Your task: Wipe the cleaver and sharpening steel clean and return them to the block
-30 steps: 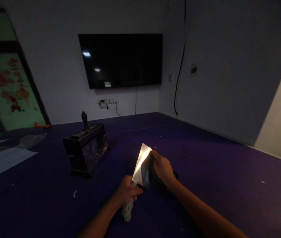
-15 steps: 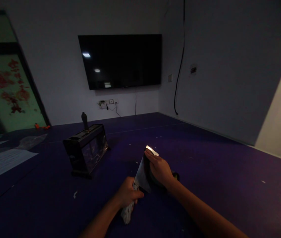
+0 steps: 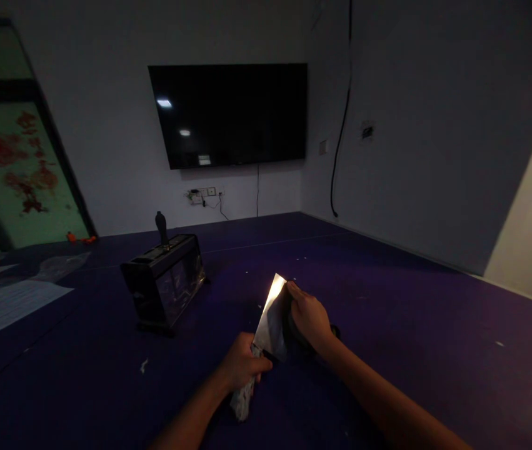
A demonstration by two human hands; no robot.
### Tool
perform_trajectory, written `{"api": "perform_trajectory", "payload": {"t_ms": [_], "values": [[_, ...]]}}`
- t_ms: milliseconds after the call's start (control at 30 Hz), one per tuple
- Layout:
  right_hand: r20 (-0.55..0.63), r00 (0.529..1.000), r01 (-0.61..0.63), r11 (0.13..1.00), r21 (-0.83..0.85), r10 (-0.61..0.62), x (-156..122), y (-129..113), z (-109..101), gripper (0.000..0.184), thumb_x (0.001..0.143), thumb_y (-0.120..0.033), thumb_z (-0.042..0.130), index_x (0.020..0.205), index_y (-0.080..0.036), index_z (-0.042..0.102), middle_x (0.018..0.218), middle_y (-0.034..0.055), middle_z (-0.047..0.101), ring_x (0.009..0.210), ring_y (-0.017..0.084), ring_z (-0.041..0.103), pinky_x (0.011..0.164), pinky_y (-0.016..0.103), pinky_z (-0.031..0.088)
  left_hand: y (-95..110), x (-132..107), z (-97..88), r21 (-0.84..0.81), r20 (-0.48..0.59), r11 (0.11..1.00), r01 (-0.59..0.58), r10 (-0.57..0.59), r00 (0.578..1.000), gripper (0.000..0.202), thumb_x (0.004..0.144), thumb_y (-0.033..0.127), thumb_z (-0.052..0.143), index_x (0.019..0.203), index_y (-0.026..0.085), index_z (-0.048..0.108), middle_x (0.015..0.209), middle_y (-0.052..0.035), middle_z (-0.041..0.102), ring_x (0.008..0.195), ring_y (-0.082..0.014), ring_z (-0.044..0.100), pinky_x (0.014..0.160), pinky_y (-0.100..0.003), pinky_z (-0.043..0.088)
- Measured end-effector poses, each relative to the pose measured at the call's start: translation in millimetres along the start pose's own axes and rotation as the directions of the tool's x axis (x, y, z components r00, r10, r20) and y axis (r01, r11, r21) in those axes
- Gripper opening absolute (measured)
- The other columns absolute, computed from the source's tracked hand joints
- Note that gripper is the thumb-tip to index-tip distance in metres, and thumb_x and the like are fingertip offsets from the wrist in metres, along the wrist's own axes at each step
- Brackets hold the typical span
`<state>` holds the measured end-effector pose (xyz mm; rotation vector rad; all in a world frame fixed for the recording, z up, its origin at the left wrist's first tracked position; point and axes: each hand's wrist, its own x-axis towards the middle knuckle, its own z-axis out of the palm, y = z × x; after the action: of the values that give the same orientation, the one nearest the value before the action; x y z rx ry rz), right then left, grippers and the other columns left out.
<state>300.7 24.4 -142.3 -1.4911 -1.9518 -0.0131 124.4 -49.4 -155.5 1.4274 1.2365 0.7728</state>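
Closest to me, at 6 o'clock in the view, my left hand [image 3: 242, 365] is clenched around the handle [image 3: 243, 400] of a cleaver [image 3: 270, 319]. The handle is wrapped in something pale that sticks out below the fist. The broad blade rises from that hand toward 12 o'clock, tilted, its upper edge catching a bright strip of light. My right hand [image 3: 310, 315] sits just at 3 o'clock of the blade, fingers curled against its far face near the top corner. There is a dark lump [image 3: 329, 331] under the palm, but I cannot tell whether the hand grips it or only presses. All of this is over a dark purple surface [image 3: 411, 325]. Further out at 10 o'clock stands a black box [image 3: 162, 281] with a dark grip [image 3: 161, 226] poking up from its top, well apart from both hands. Pale sheets [image 3: 7, 303] lie at 9 o'clock. On the far wall at 12 o'clock hangs a television [image 3: 230, 115].
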Motion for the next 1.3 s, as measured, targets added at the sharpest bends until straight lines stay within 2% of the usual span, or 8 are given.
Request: {"api": "perform_trajectory", "payload": {"t_ms": [233, 433, 567, 833, 933, 1033, 1167, 1300], "values": [[0.064, 0.989, -0.124, 0.982, -0.139, 0.134, -0.6, -2.2, -2.5, 0.046, 0.079, -0.01, 0.034, 0.124, -0.017, 0.043, 0.108, 0.0114, 0.06, 0.082, 0.021, 0.063, 0.065, 0.026, 0.045, -0.5, -0.7, 0.1, -0.02, -0.004, 1.0, 0.0, 0.0, 1.0, 0.014, 0.056, 0.02, 0.059, 0.061, 0.016, 0.047, 0.037, 0.0084, 0.043, 0.029, -0.0046, 0.034, 0.035, -0.017, 0.024], [0.084, 0.975, -0.188, 0.966, -0.177, 0.205, -0.4, -0.2, -2.4, 0.039, 0.08, -0.014, 0.035, 0.116, -0.015, 0.05, 0.085, 0.013, 0.066, 0.077, 0.024, 0.063, 0.062, 0.028, 0.042, -3.0, 1.0, -0.5, -0.029, -0.079, 0.999, -0.015, 0.013, 0.997, 0.015, 0.055, 0.021, 0.059, 0.062, 0.015, 0.047, 0.037, 0.0077, 0.044, 0.029, -0.0065, 0.037, 0.032, -0.018, 0.027], [0.067, 0.978, -0.185, 0.97, -0.158, 0.197, -0.6, -0.7, -3.2, 0.036, 0.08, -0.014, 0.035, 0.11, -0.015, 0.053, 0.082, 0.0114, 0.067, 0.075, 0.022, 0.063, 0.061, 0.026, 0.041, -5.3, 2.2, -0.5, -0.058, -0.053, 0.998, -0.023, 0.019, 0.998, 0.017, 0.056, 0.024, 0.058, 0.065, 0.015, 0.047, 0.036, 0.0081, 0.042, 0.027, -0.0064, 0.035, 0.031, -0.018, 0.028], [-0.025, 0.967, -0.255, 0.962, -0.1, 0.254, -1.6, 2.6, -2.7, 0.042, 0.08, -0.015, 0.034, 0.12, -0.016, 0.048, 0.094, 0.012, 0.065, 0.081, 0.023, 0.062, 0.065, 0.028, 0.043, -8.0, 1.9, 0.5, -0.095, -0.028, 0.995, -0.032, 0.029, 0.999, 0.022, 0.055, 0.029, 0.06, 0.066, 0.016, 0.048, 0.037, 0.0083, 0.042, 0.027, -0.0061, 0.034, 0.031, -0.019, 0.028], [-0.176, 0.966, -0.198, 0.979, -0.05, 0.187, -2.2, 3.5, -1.7, 0.045, 0.08, -0.014, 0.033, 0.123, -0.016, 0.045, 0.113, 0.0108, 0.058, 0.092, 0.021, 0.059, 0.073, 0.03, 0.045, -6.6, 1.4, 1.3, -0.093, -0.054, 0.996, -0.018, 0.013, 0.998, 0.021, 0.055, 0.028, 0.06, 0.067, 0.016, 0.048, 0.037, 0.0084, 0.043, 0.027, -0.0059, 0.034, 0.032, -0.018, 0.027], [-0.269, 0.963, -0.013, 0.999, -0.04, 0.001, -1.5, 2.3, -0.1, 0.049, 0.079, -0.01, 0.032, 0.126, -0.02, 0.042, 0.126, 0.0042, 0.048, 0.099, 0.018, 0.055, 0.08, 0.029, 0.044, -4.2, 1.2, 1.7, -0.057, -0.061, 0.998, -0.005, 0.002, 0.998, 0.017, 0.055, 0.024, 0.058, 0.066, 0.015, 0.048, 0.038, 0.0084, 0.043, 0.027, -0.0057, 0.035, 0.032, -0.018, 0.027], [-0.121, 0.958, 0.249, 0.964, -0.091, -0.259, 0.6, -1.6, 1.2, 0.051, 0.079, -0.007, 0.034, 0.125, -0.027, 0.042, 0.129, -0.0045, 0.043, 0.1, 0.015, 0.052, 0.083, 0.027, 0.043, -1.7, 2.0, 0.5, -0.009, 0.019, 0.999, -0.031, 0.032, 0.999, 0.014, 0.055, 0.022, 0.057, 0.063, 0.016, 0.048, 0.038, 0.0083, 0.043, 0.028, -0.0061, 0.035, 0.032, -0.018, 0.026], [-0.067, 0.964, 0.251, 0.963, -0.095, -0.258, 1.6, -3.7, -1.2, 0.054, 0.079, -0.006, 0.032, 0.128, -0.026, 0.039, 0.131, -0.0053, 0.041, 0.101, 0.015, 0.05, 0.082, 0.026, 0.044, 2.8, 0.2, -0.9, 0.03, 0.057, 0.998, -0.057, 0.056, 0.997, 0.013, 0.055, 0.02, 0.058, 0.061, 0.016, 0.047, 0.038, 0.0081, 0.044, 0.03, -0.0062, 0.036, 0.032, -0.018, 0.027]]}}
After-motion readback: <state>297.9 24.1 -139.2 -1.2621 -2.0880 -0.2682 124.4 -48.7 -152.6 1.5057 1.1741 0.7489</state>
